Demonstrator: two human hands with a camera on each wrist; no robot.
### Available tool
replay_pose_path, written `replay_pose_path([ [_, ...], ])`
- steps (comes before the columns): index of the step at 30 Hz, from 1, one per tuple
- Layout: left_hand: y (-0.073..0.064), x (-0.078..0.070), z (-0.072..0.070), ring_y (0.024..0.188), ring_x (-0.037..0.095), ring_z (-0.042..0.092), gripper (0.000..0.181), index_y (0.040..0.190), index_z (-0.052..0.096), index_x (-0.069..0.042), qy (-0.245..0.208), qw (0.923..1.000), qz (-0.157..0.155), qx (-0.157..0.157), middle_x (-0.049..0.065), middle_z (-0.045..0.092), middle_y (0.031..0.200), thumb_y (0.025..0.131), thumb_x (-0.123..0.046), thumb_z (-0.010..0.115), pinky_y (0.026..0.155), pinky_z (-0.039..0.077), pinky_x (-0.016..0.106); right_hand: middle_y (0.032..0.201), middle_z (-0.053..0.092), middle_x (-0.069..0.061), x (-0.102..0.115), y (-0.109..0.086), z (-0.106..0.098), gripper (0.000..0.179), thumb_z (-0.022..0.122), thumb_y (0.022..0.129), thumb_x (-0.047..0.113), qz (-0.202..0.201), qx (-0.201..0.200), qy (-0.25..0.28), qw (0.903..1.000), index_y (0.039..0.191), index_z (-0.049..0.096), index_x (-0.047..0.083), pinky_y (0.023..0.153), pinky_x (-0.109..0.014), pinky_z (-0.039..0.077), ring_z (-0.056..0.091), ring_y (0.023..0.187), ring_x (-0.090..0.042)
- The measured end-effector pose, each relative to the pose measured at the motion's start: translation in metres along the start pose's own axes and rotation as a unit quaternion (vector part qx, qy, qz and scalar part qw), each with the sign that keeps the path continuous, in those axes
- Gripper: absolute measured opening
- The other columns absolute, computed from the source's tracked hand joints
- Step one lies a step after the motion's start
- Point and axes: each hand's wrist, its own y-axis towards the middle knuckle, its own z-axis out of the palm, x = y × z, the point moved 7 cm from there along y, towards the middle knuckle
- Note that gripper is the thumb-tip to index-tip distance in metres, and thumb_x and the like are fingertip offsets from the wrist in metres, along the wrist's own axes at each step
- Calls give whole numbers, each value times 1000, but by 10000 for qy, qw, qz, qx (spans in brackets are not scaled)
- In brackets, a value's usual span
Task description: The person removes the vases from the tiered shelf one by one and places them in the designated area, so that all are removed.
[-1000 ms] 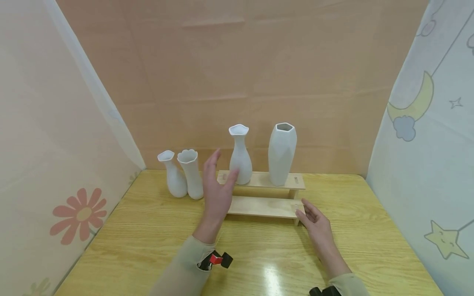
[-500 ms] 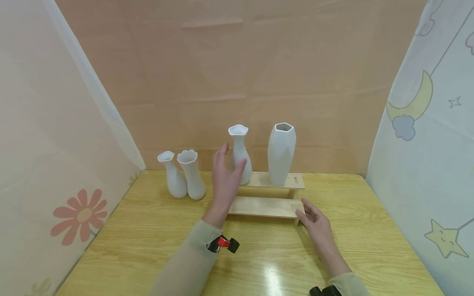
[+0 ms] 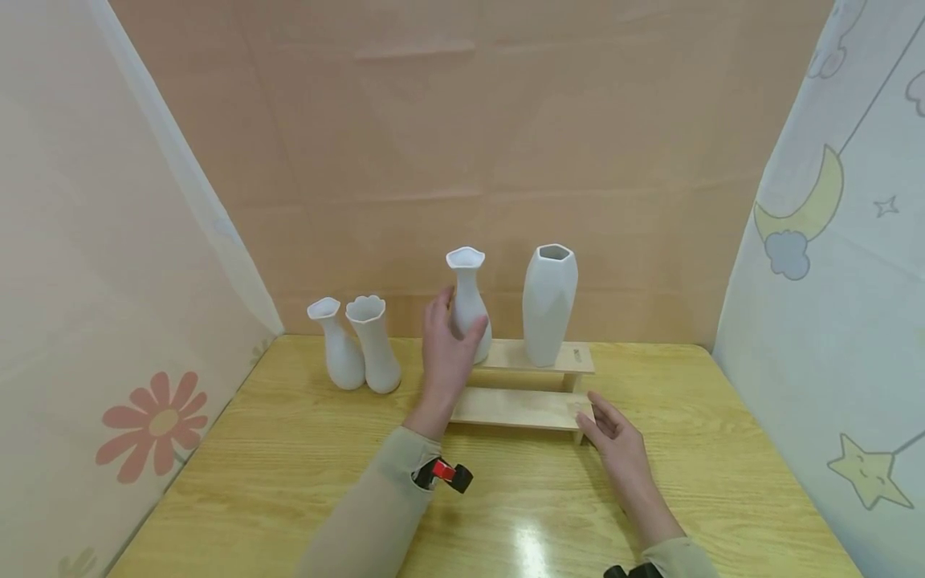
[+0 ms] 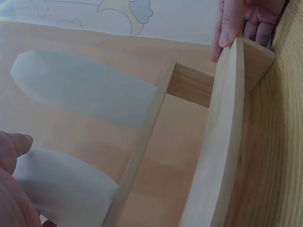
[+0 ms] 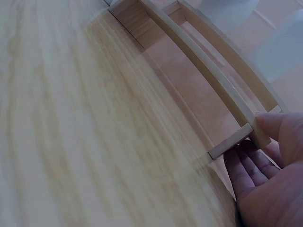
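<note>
Left hand (image 3: 445, 355) is gripping mid-frame white slim-necked ceramic-looking vase (image 3: 470, 309), likely fragile, slippery, best held low; right hand (image 3: 620, 445) is pinching pale two-tier wooden stand (image 3: 516, 406).

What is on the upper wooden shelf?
A narrow-necked vase, partly covered by the left hand, and a faceted vase. In the head view, the hand hides the left end of the upper shelf.

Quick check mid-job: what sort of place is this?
Most likely a small staged tabletop booth, perhaps indoors: a wood-grain table, a plain tan backdrop behind it, and cartoon-printed sheets walling both sides.
</note>
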Motion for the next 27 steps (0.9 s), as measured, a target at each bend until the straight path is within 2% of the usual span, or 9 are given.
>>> replay_pose_path([
  [10,-4,14,8,133,38,61,70,160,54,-11,143,9989,-424,102,15,60,149,99,-20,87,110,52,63,179,28,-7,0,1,1,79,71,108,48,-61,2,-16,10000,174,37,19,128,-44,32,28,164,-31],
  [21,-6,14,9,131,39,63,69,159,54,-11,198,9995,-241,1,15,60,148,99,-23,87,106,54,65,179,28,-9,0,0,1,81,71,108,49,-38,6,-26,10000,174,37,19,127,-45,34,28,164,-32],
  [24,-6,15,9,132,39,63,69,159,54,-11,223,9995,-240,-9,15,60,148,100,-24,86,107,54,65,179,30,-11,0,1,0,80,71,108,48,-58,7,-54,10000,174,37,18,125,-37,38,29,163,-33],
  [27,-7,15,9,133,38,62,69,160,54,-12,263,9994,-233,-22,14,60,148,100,-25,86,108,53,64,178,31,-12,-1,0,0,79,71,108,46,-102,12,-74,9999,173,38,16,115,-19,43,30,163,-34],
])
